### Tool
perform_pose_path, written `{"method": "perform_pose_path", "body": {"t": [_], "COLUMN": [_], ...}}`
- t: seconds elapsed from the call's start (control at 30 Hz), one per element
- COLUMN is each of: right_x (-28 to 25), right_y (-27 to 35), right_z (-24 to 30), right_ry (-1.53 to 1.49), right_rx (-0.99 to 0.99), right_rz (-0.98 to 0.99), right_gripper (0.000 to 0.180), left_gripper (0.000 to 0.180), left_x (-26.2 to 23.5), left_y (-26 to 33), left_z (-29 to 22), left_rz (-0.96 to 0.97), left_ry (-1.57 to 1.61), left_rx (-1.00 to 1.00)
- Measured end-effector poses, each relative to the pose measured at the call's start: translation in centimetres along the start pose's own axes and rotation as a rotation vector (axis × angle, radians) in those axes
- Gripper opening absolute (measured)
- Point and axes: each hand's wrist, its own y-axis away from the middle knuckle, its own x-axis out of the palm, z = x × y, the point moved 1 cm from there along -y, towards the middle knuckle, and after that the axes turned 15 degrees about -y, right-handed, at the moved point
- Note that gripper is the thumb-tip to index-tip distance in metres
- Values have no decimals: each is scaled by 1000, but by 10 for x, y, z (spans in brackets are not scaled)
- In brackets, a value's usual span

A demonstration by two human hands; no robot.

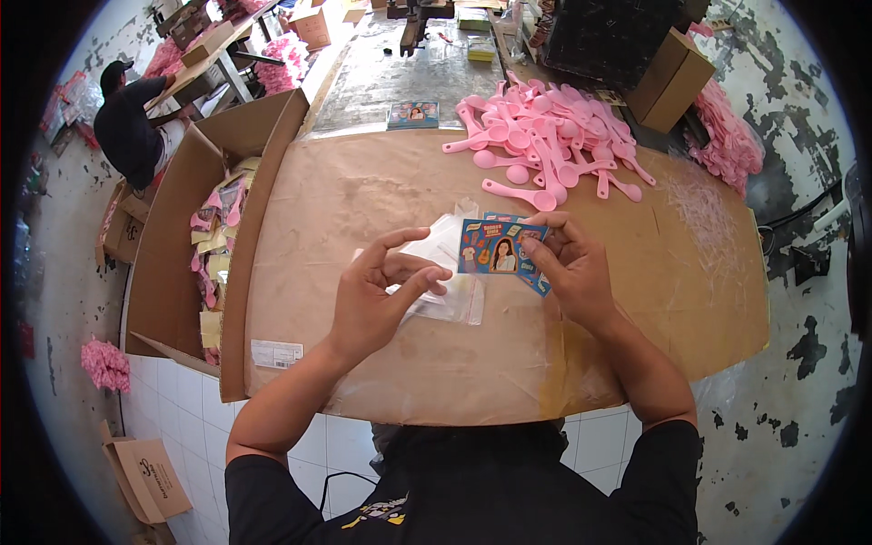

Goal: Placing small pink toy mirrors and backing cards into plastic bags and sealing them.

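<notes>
My right hand (pixel 577 268) pinches a small blue printed card (pixel 481 250) between thumb and fingers, above the middle of the table. Edges of more blue cards (pixel 538 283) show behind it; whether these are held too or lie below, I cannot tell. To the left, my left hand (pixel 386 286) is held with curved fingers apart and nothing visible in it. Beneath and beside it lie clear plastic bags (pixel 463 304), partly hidden by the hand. Beyond my hands a heap of pink plastic spoons (pixel 545 136) spreads over the far right of the table.
A stack of blue cards (pixel 413 114) lies at the back of the cardboard-covered table (pixel 409 381). On the left stands an open carton (pixel 238 300) holding packed pink spoons. A brown box (pixel 670 80) stands at the back right. Another person (pixel 132 127) works at the far left.
</notes>
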Motion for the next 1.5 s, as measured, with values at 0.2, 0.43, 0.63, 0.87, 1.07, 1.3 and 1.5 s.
{"method": "perform_pose_path", "body": {"t": [0.2, 0.43, 0.63, 0.87, 1.07, 1.3, 1.5], "right_x": [9, 12, 30, 20, 23, -24, -32], "right_y": [6, 4, 12, 11, -7, -77, -91], "right_z": [10, 21, 12, 12, 21, -2, -16], "right_ry": [213, 546, 492, 338, 386, 1246, 1308], "right_rx": [-140, -248, -161, -138, -205, -399, -351], "right_rz": [94, 364, 267, 138, 593, 263, 282], "right_gripper": [20, 19, 18, 17, 19, 24, 26], "left_gripper": [52, 56, 58, 54, 49, 40, 39], "left_x": [3, 7, 13, 11, 9, 7, 3], "left_y": [3, 6, 9, 11, 11, 7, 6], "left_z": [-5, -2, -11, -18, -14, -12, -12], "left_rz": [32, 51, 160, 257, 285, 247, 171], "left_ry": [-60, -214, -391, -176, -32, 215, 269], "left_rx": [-44, 15, 171, 5, -140, -222, -141]}}
